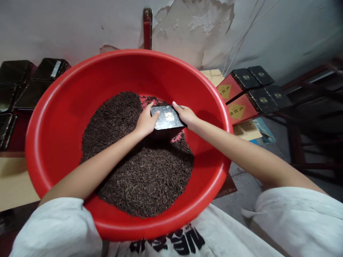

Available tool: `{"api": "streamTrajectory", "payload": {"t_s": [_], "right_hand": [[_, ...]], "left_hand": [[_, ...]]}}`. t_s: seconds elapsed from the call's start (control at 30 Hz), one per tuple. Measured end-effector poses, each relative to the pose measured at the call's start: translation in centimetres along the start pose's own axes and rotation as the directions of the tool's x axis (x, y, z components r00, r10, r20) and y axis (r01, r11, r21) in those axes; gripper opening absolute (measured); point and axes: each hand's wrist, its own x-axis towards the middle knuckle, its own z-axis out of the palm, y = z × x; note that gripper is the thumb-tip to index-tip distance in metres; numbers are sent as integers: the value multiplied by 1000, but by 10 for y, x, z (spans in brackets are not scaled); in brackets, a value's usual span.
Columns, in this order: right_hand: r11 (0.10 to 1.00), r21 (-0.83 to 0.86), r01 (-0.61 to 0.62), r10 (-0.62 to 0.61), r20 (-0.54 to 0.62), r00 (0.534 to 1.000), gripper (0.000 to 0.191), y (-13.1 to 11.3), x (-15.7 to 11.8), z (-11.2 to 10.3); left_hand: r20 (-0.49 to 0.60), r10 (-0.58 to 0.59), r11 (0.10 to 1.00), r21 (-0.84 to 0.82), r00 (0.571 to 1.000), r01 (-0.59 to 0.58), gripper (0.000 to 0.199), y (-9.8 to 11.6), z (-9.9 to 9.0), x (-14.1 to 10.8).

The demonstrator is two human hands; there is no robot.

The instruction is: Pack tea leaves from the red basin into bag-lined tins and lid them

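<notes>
Between my two hands is a tea tin with a black lid [160,123] that bears a small gold mark. My left hand [147,121] grips its left side, thumb on the lid's edge. On the opposite side my right hand [187,115] is closed around the tin, thumb at the lid's far corner. The lid is on, and the tin's lower part is in shadow. It is held over dark, loose tea leaves [150,178] heaped inside a large red basin [53,142]. Whether the tin's bottom touches the leaves is hidden.
Red tins with black lids [242,107] stand on a board right of the basin. More dark tins [32,91] are grouped at the left. Behind is a wall [80,28] with peeling paint. Dark wooden furniture [297,139] stands at the far right.
</notes>
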Motion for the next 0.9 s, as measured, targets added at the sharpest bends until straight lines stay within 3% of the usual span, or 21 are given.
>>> {"api": "streamTrajectory", "payload": {"t_s": [0.1, 0.17, 0.2, 0.27, 0.33, 0.37, 0.5, 0.57, 0.7, 0.77, 0.83, 0.9], "right_hand": [[972, -51, 231, -236, -195, 952, 23, 6, -2, -1], [951, 30, 307, -289, -259, 921, 21, 8, -4, -1], [953, 107, 282, -258, -199, 946, 23, 8, -6, -1], [955, 255, 154, -170, 43, 984, 26, 6, -7, -1], [939, 342, 34, -123, 241, 963, 28, 3, -9, -1], [929, 370, 2, -110, 270, 957, 29, 1, -10, -2], [910, 414, -30, -70, 223, 972, 14, -6, -11, 1], [909, 416, -13, -72, 190, 979, 7, -8, -9, 4], [936, 350, 43, -70, 63, 996, 18, -9, -12, 9], [947, 296, 126, -126, -17, 992, 19, -11, -25, 7], [919, 272, 284, -263, -110, 958, 21, -14, -48, 0], [825, 258, 503, -457, -217, 862, 27, -20, -76, -11]], "left_hand": [[211, 94, 893, 414, 973, -177, 94, 21, -1, -7], [337, 69, 772, 579, 939, -264, 118, 30, -4, -10], [361, 54, 722, 630, 931, -286, 121, 33, -5, -11], [366, 22, 660, 693, 930, -289, 116, 37, -7, -9], [358, -27, 617, 740, 933, -266, 113, 41, -6, -5], [357, -43, 588, 764, 933, -265, 114, 44, -4, -3], [376, -36, 461, 829, 926, -318, 115, 55, 4, 6], [389, -9, 444, 827, 921, -345, 111, 56, 3, 8], [415, 91, 440, 799, 905, -411, 103, 54, -5, 3], [409, 178, 411, 796, 895, -445, 101, 58, -11, -7], [408, 311, 358, 787, 859, -503, 99, 71, -17, -19], [437, 457, 279, 757, 775, -591, 95, 92, -23, -30]]}}
